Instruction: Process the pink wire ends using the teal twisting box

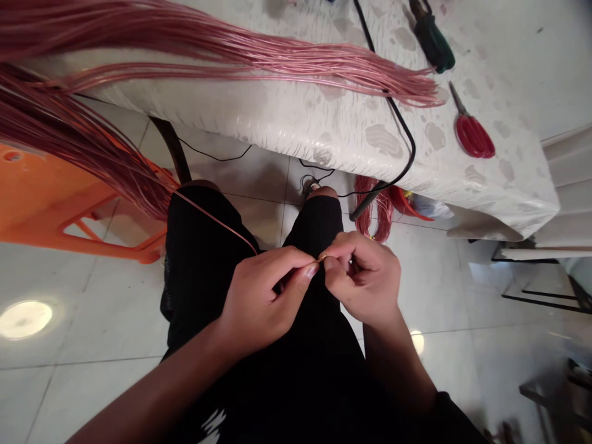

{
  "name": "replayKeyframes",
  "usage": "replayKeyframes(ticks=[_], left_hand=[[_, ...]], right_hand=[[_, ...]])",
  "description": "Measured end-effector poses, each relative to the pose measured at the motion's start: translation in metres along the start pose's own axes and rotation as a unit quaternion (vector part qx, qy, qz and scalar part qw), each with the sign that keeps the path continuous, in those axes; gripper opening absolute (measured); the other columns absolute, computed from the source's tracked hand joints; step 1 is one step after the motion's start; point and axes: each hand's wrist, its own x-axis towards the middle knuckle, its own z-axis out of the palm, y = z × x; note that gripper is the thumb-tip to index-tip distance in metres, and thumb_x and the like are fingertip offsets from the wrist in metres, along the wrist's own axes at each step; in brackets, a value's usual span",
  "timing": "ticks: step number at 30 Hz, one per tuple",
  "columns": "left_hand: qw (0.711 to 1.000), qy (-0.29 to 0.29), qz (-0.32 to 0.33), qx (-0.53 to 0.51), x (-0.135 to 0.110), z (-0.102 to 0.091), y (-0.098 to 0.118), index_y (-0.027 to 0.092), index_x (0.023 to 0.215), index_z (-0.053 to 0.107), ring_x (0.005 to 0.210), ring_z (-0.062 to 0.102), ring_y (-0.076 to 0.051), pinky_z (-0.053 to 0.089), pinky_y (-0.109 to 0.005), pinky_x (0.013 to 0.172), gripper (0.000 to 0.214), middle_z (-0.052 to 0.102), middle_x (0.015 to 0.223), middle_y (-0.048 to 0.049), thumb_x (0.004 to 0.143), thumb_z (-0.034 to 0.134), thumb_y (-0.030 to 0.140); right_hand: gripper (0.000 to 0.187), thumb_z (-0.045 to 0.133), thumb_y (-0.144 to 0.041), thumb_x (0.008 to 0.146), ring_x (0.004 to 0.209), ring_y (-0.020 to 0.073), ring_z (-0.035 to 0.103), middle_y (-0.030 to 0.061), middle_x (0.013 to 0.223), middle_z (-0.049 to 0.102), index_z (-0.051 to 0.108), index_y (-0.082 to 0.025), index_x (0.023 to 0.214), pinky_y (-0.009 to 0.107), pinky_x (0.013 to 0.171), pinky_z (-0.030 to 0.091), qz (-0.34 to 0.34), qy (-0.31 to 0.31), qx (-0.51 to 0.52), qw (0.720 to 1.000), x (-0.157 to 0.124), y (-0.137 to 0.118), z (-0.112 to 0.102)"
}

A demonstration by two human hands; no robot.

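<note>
At the centre of the frame, the left hand (261, 299) is pinching one thin pinkish-red wire (217, 219), the right hand (365, 280) its gold-coloured tip (322, 259). This end seems unfinished; whether the long pinkish-red wire bundle (259, 52), lying upper left, is waiting or done, I cannot tell.

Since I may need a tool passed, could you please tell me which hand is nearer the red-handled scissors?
Right. In the picture, the right hand is below and left of the red-handled scissors; the left hand sits farther left.
</note>
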Motion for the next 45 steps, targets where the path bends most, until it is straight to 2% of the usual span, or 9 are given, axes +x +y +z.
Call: replayKeyframes(ticks=[15, 31, 45], left_hand=[[1.0, -0.003, 0.002, -0.019, 0.0, -0.0017, 0.0039, 0.02, 0.084, 0.067, 0.057, 0.06, -0.008, 0.045, -0.02, 0.055, 0.015, 0.068, 0.07, 0.0049, 0.096, 0.057, 0.017], [0.999, -0.002, 0.01, -0.037, 0.0007, -0.0016, 0.0043, 0.018, 0.086, 0.067, 0.061, 0.06, -0.004, 0.044, -0.014, 0.06, 0.013, 0.067, 0.071, 0.0073, 0.093, 0.06, 0.01], [0.999, -0.012, 0.008, -0.035, 0.0011, -0.002, 0.0014, 0.018, 0.086, 0.067, 0.062, 0.061, -0.005, 0.045, -0.016, 0.061, 0.013, 0.067, 0.071, 0.0065, 0.094, 0.059, 0.012]], right_hand=[[0.015, 0.058, -0.007, 0.077, 0.045, 0.0057, 0.04, -0.0086, 0.055, 0.045, 0.06, -0.021, 0.074, 0.019, 0.043, 0.034, -0.007, 0.002, -0.018, 1.0, -0.0005, -0.0047, -0.0027], [0.016, 0.059, -0.005, 0.076, 0.046, 0.0049, 0.04, -0.0087, 0.056, 0.045, 0.061, -0.021, 0.074, 0.019, 0.044, 0.034, -0.001, 0.006, -0.014, 1.0, -0.0017, -0.0032, -0.0029], [0.016, 0.061, -0.003, 0.076, 0.048, 0.0031, 0.04, -0.0097, 0.057, 0.044, 0.061, -0.02, 0.076, 0.016, 0.047, 0.035, -0.009, 0.013, -0.014, 1.0, -0.0029, -0.0015, -0.0017]])
